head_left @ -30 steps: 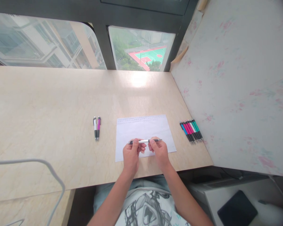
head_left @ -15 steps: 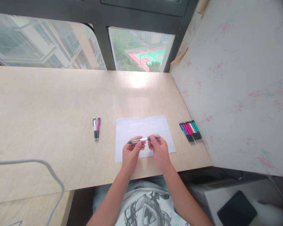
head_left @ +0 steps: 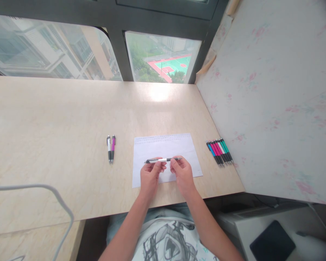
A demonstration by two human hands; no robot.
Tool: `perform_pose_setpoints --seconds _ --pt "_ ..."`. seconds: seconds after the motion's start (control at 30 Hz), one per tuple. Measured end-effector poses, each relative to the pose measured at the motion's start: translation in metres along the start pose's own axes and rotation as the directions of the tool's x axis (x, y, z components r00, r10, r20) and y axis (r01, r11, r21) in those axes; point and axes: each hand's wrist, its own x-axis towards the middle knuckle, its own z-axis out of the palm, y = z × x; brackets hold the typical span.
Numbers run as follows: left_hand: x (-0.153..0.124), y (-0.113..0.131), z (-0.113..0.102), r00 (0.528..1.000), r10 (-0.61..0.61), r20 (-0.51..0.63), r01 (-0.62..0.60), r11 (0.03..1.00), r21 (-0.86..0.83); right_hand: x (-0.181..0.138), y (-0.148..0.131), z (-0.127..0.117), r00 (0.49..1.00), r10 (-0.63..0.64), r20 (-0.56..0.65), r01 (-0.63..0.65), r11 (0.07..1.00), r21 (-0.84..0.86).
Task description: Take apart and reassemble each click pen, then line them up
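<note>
A white-and-black pen point(head_left: 163, 160) lies level between my two hands, just above a white sheet of paper point(head_left: 165, 148) with faint writing along its top edge. My left hand point(head_left: 150, 177) pinches the pen's left part with its fingertips. My right hand point(head_left: 182, 175) pinches the right part the same way. Both hands hover over the lower half of the sheet, near the desk's front edge.
Two pens point(head_left: 111, 148), one white and one pink, lie side by side left of the sheet. A row of several coloured pens point(head_left: 219, 151) lies to the right by the patterned wall point(head_left: 274, 101). A window point(head_left: 163, 58) runs behind the beige desk point(head_left: 57, 127). A white cable point(head_left: 57, 203) curves at lower left.
The pen and both hands have shifted slightly up and to the left over the paper. The grip on the pen is the same.
</note>
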Motion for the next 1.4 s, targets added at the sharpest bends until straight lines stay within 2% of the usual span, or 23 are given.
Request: perform_pose_setpoints --seconds 0.33,0.57,0.67,0.77,0.93,1.23,1.4 --pt "0.0023 -0.0011 -0.0022 1.000 0.000 -0.022 0.000 1.000 -0.005 0.0006 0.0006 -0.0066 1.000 0.002 0.028 -0.002 1.000 -0.001" --pt "0.0022 -0.0009 -0.0031 1.000 -0.001 -0.020 0.002 1.000 0.003 0.0018 -0.0011 -0.0068 0.999 -0.028 0.025 0.031 0.993 -0.113" --pt "0.0023 -0.0012 -0.0032 1.000 0.003 -0.025 -0.003 1.000 0.022 0.0025 -0.0013 -0.0083 0.999 -0.038 0.027 0.041 0.996 -0.085" --pt "0.0020 -0.0015 -0.0028 1.000 0.012 -0.018 -0.011 0.999 0.047 0.0036 -0.0020 -0.0090 1.000 -0.006 0.011 0.006 0.998 -0.062" --pt "0.0010 -0.0023 -0.0029 1.000 0.024 0.011 -0.024 0.998 0.062 0.0054 -0.0017 -0.0072 0.998 0.041 0.056 -0.033 0.990 -0.135" --pt "0.0018 -0.0019 -0.0022 1.000 0.019 0.003 -0.019 1.000 0.013 0.0039 0.0011 -0.0077 0.997 0.012 0.077 -0.009 0.999 -0.032" --pt "0.0009 -0.0005 -0.0012 1.000 0.018 -0.003 -0.018 0.999 0.029 0.0038 -0.0013 -0.0045 0.997 0.025 0.076 -0.015 0.992 -0.126"
